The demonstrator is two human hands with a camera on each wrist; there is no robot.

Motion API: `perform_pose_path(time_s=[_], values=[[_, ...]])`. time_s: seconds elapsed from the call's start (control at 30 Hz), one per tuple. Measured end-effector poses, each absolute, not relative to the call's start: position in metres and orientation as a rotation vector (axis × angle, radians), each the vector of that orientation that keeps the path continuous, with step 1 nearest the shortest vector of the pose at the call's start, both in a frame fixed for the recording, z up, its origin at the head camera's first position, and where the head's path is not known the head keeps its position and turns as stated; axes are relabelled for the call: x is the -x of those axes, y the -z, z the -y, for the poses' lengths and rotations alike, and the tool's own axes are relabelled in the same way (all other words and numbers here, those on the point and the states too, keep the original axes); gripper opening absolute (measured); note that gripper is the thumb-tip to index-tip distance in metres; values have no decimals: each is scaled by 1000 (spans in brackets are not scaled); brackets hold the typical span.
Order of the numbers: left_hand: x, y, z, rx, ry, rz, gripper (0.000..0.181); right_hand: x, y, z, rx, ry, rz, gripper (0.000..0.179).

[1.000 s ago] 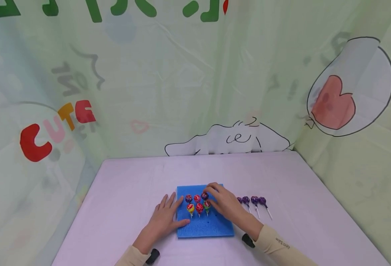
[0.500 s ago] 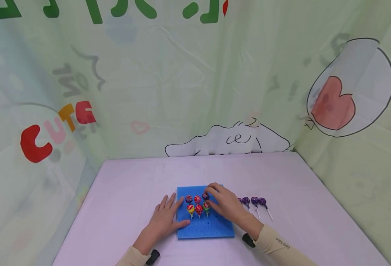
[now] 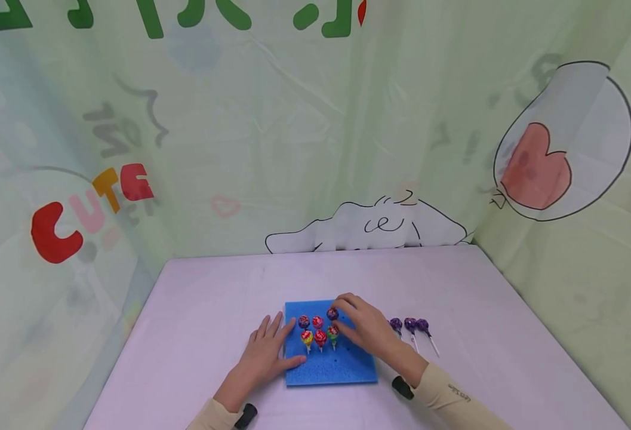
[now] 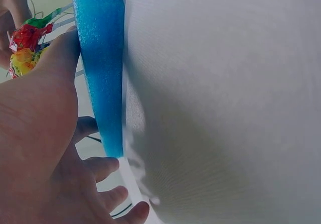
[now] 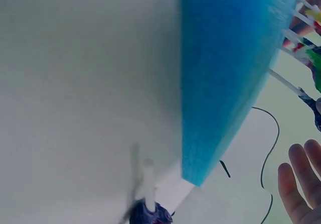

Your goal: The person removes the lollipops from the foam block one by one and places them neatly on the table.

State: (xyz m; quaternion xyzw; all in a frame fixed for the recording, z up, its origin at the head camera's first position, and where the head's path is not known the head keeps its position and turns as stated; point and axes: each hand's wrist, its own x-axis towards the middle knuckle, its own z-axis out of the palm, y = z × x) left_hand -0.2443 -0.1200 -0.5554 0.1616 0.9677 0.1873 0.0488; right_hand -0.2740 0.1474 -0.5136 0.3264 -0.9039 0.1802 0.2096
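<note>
A blue foam board (image 3: 326, 371) lies on the table with two rows of wrapped lollipops standing in it. In front are a yellow lollipop (image 3: 307, 338), a red lollipop (image 3: 320, 338) and a green lollipop (image 3: 333, 332); behind them stand a dark lollipop (image 3: 304, 322) and a pink lollipop (image 3: 317, 322). My right hand (image 3: 366, 327) pinches the head of another dark lollipop (image 3: 332, 313) at the back row's right; its stick meets the foam in the right wrist view. With fingers spread, my left hand (image 3: 264, 353) rests on the board's left edge, thumb on the foam.
Several purple-wrapped lollipops (image 3: 410, 324) lie on the table right of the board, partly hidden by my right hand and forearm. Small holes (image 3: 335, 360) dot the foam. A printed curtain (image 3: 213, 149) encloses the table's back and sides.
My right hand has shifted slightly toward the back with the dark lollipop between its fingers. My left hand and the board have stayed in place.
</note>
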Motion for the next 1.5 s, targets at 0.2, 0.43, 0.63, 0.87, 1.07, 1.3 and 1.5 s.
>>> perform_pose_path(time_s=[0.2,0.43,0.63,0.87,1.07,1.3,1.5], values=[[245,556,120,-510,-567,-2961,89,274,506,-150,-878,-556,2502,35],[246,559,120,-477,-555,-2939,92,274,494,-157,-796,-600,2636,35],[247,559,120,-479,-559,-2953,92,274,486,-163,-722,-805,2802,31],[246,559,120,-483,-576,-2945,92,275,491,-173,-708,-1011,2932,24],[246,561,121,-488,-573,-2944,92,276,493,-178,-683,-1140,2978,22],[246,562,121,-487,-574,-2948,92,276,491,-183,-701,-1133,2979,23],[245,562,121,-488,-577,-2955,92,273,489,-189,-700,-1138,2981,25]])
